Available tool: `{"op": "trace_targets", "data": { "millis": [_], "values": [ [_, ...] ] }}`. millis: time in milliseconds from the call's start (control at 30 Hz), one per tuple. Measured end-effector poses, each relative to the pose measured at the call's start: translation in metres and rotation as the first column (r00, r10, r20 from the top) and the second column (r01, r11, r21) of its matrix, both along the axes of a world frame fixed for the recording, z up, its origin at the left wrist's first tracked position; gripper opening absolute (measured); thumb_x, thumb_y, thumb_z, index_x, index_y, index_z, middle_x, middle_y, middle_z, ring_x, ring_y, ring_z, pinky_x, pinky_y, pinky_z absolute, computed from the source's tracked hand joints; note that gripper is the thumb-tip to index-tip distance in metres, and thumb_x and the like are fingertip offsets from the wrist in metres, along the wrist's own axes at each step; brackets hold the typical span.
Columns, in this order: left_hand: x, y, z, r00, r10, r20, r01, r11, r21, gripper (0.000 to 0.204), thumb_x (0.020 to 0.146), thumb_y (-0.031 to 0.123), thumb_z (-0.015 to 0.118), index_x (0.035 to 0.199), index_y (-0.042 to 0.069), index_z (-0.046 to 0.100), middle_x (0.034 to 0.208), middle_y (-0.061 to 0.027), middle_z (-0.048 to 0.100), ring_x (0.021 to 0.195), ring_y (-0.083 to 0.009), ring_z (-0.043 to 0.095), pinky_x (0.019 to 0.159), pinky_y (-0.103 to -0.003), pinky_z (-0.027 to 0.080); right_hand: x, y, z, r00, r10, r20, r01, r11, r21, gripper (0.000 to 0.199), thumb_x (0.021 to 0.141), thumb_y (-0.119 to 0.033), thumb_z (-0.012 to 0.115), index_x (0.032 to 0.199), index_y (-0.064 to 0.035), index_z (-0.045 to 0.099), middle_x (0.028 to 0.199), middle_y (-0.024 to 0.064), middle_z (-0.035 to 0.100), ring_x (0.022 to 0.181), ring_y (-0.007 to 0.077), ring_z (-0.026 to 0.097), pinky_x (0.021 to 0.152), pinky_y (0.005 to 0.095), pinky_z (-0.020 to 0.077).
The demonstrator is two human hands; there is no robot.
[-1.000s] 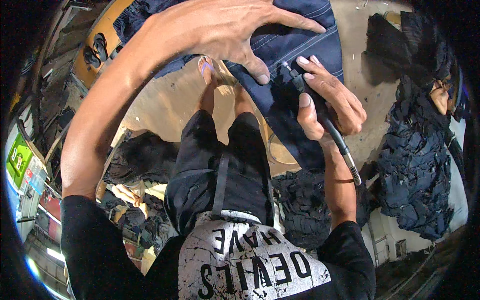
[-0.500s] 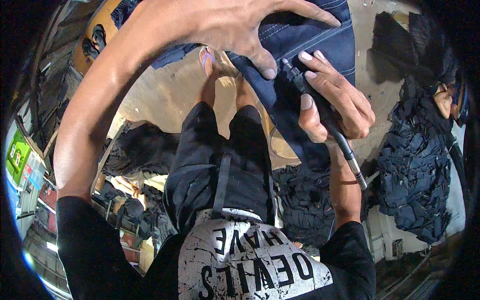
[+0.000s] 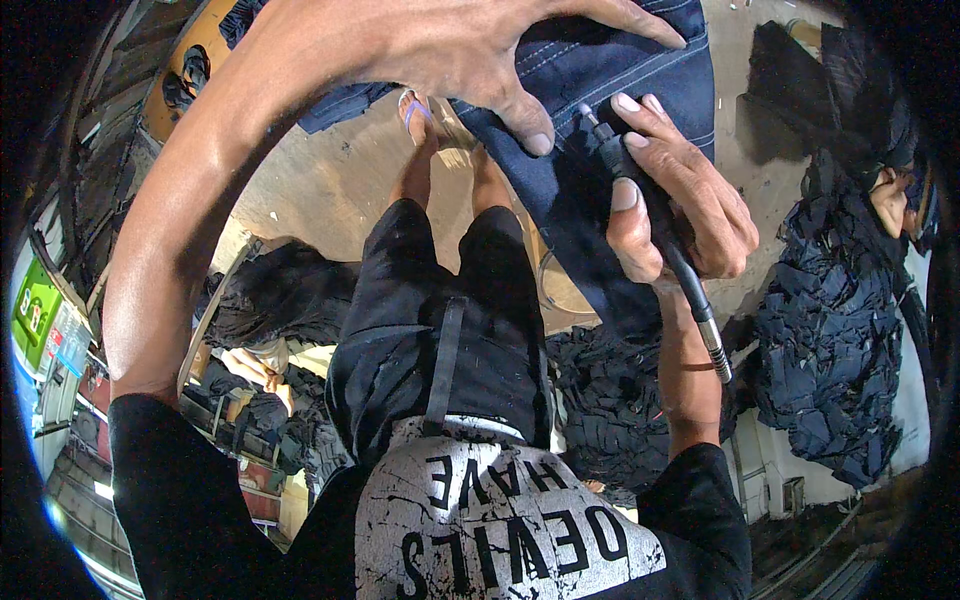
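Note:
Dark blue denim jeans [image 3: 560, 205] with pale double stitching stretch out ahead of me. My left hand [image 3: 450, 50] lies across their upper part, fingers and thumb spread. In my right hand [image 3: 695, 200] is a pen-shaped rotary grinder [image 3: 685, 278] with a black body and a spring-like metal sleeve at its rear end. Thumb and fingers wrap round its barrel. Its small, pale, rounded bit points away from me, close to the stitched seam and just right of my left thumb. Whether the bit touches the cloth I cannot tell.
A large heap of dark cloth scraps [image 3: 825, 360] lies at the right, with part of another person [image 3: 888, 200] beside it. More dark cloth [image 3: 285, 300] is piled at the left. Dark sandals [image 3: 187, 80] stand at the far left, and a green container [image 3: 38, 312] at the left edge.
My right hand and the grinder have shifted slightly to the right, and the bit sits a little farther from me. My left hand has stayed nearly still.

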State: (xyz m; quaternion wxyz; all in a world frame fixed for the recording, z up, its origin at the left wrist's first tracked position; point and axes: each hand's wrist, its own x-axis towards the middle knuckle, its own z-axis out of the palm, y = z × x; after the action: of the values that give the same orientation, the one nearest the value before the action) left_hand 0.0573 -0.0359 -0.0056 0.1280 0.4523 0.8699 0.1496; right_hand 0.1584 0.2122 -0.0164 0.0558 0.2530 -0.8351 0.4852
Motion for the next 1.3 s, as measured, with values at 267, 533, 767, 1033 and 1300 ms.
{"op": "trace_targets", "data": {
  "millis": [267,533,767,1033,1300],
  "values": [
    [-0.001,0.001,0.001,0.999,-0.007,0.041,0.005,0.999,0.04,0.111,0.066,0.067,0.088,0.162,0.034,0.043,0.178,-0.0172,0.006,0.165,-0.0356,-0.004,0.123,-0.081,0.004,0.0,-0.002,0.005,0.999,-0.049,0.008,0.049,0.998,0.034,0.025,0.088,-0.01,0.068,0.102,0.0105,0.074,0.106,0.0294,0.077,0.109,0.0399,0.076,0.104,0.0523,0.0562],
    [-0.002,-0.004,-0.005,1.0,-0.018,0.004,0.018,1.0,0.024,0.112,0.066,0.067,0.089,0.162,0.034,0.043,0.178,-0.0187,0.005,0.164,-0.0376,-0.004,0.122,-0.082,0.002,0.002,0.0,-0.001,0.996,-0.09,-0.009,0.09,0.996,-0.028,0.024,0.086,-0.006,0.067,0.103,0.01,0.072,0.107,0.0294,0.077,0.107,0.0384,0.076,0.103,0.0532,0.057],
    [0.035,0.006,0.001,0.967,0.25,-0.051,-0.254,0.963,-0.091,0.101,0.077,0.081,0.072,0.163,0.038,0.041,0.178,-0.0181,-0.004,0.162,-0.0451,-0.01,0.118,-0.085,-0.003,-0.008,0.037,0.001,0.961,-0.261,0.093,0.267,0.962,-0.062,0.036,0.101,-0.027,0.063,0.115,0.0069,0.063,0.109,0.0272,0.075,0.11,0.0366,0.074,0.104,0.0495,0.0555],
    [0.018,-0.047,0.023,0.969,0.234,0.075,-0.213,0.952,-0.222,0.104,0.074,0.091,0.065,0.163,0.043,0.039,0.178,-0.0175,-0.008,0.16,-0.0503,-0.014,0.118,-0.085,-0.003,0.023,-0.03,-0.009,0.978,-0.147,0.145,0.188,0.928,-0.322,0.019,0.086,-0.005,0.071,0.1,0.0082,0.071,0.095,0.0232,0.076,0.108,0.0425,0.076,0.111,0.0602,0.0486],
    [-0.007,-0.016,0.032,0.996,-0.083,-0.019,0.083,0.996,0.023,0.096,0.079,0.085,0.065,0.161,0.04,0.045,0.178,-0.0204,-0.004,0.162,-0.0484,-0.012,0.116,-0.085,-0.002,0.011,-0.028,0.012,0.98,-0.154,0.128,0.183,0.947,-0.264,0.019,0.087,-0.003,0.073,0.102,0.009,0.072,0.1,0.0249,0.077,0.106,0.0379,0.077,0.107,0.0539,0.0549]
  ]
}}
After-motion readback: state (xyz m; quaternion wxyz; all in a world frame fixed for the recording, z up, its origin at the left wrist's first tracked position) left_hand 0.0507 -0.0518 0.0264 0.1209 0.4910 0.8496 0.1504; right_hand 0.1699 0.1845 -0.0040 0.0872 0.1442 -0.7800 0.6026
